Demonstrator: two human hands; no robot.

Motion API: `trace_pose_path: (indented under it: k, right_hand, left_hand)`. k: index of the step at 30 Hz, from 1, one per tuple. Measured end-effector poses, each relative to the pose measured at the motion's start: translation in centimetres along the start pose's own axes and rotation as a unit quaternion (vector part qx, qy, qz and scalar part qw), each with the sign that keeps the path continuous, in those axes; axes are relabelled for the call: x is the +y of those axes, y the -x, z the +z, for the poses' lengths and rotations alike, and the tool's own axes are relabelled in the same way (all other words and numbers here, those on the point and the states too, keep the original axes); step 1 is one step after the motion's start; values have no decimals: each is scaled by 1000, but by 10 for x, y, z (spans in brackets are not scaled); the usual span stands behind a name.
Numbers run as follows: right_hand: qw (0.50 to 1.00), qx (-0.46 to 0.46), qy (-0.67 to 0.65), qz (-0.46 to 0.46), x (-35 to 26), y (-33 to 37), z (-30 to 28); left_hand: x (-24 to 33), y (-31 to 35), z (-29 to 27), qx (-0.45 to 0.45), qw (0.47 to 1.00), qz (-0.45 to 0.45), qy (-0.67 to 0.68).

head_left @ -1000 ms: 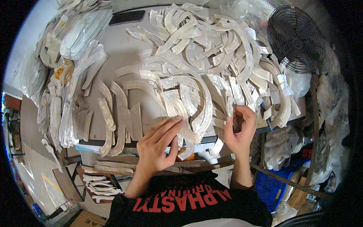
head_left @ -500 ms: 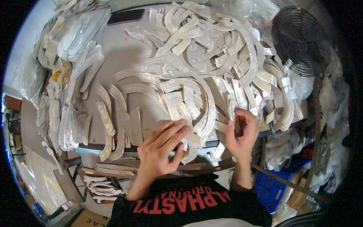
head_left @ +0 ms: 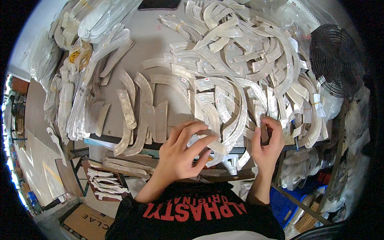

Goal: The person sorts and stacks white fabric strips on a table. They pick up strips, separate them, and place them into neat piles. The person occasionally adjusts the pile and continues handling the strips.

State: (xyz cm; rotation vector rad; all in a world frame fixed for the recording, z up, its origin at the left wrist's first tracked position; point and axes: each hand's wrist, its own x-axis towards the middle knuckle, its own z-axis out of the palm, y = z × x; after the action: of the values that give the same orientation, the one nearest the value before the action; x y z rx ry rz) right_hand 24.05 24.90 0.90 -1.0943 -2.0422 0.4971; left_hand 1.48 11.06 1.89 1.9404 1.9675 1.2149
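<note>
My left hand [head_left: 185, 151] rests palm down at the table's front edge. Its fingers are bent and apart over the near end of a curved pale strip [head_left: 240, 116] with printed marks; whether the fingertips press on it is hard to tell. To its right, my right hand [head_left: 271, 143] pinches the lower end of a short pale strip [head_left: 259, 109] between thumb and fingers. More curved strips, some with small red-and-white tags, lie between and beyond my hands. Left of my left hand, several brownish curved strips [head_left: 145, 108] lie side by side.
A large heap of curved strips [head_left: 276, 52] covers the table's far right. Beyond it stands a black fan grille [head_left: 336, 60]. Plastic-wrapped bundles [head_left: 76, 108] line the left side, and a dark phone [head_left: 159, 4] lies at the back. Below right is a blue crate [head_left: 292, 208].
The whole view has shifted, so the table's contents appear further right and the near ones higher. My left hand's fingers are somewhat more spread. My right hand keeps its pinch.
</note>
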Motion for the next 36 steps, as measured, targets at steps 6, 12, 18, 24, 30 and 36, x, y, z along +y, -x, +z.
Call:
trace_pose_path:
  k: [6, 12, 18, 24, 30, 36]
  right_hand:
    - [997, -36, 62, -41, -10, -11, -11]
    - [994, 36, 88, -46, -8, -22, -27]
    - [987, -18, 84, -135, -36, -60, -21]
    - [950, -142, 5, -280, -85, -132, 31]
    - [917, -155, -12, -368, -127, -173, 136]
    - [911, -97, 98, -388, -123, -215, 169]
  left_hand:
    - [-2, 0, -1, -3, 1000, -5, 22]
    - [-6, 1, -2, 4, 999, 16, 31]
    - [-7, 1, -3, -5, 999, 17, 35]
    - [-6, 0, -4, -12, 999, 27, 18]
    - [-6, -1, -7, -32, 999, 35, 9]
    - [-5, 0, -9, -22, 999, 27, 14]
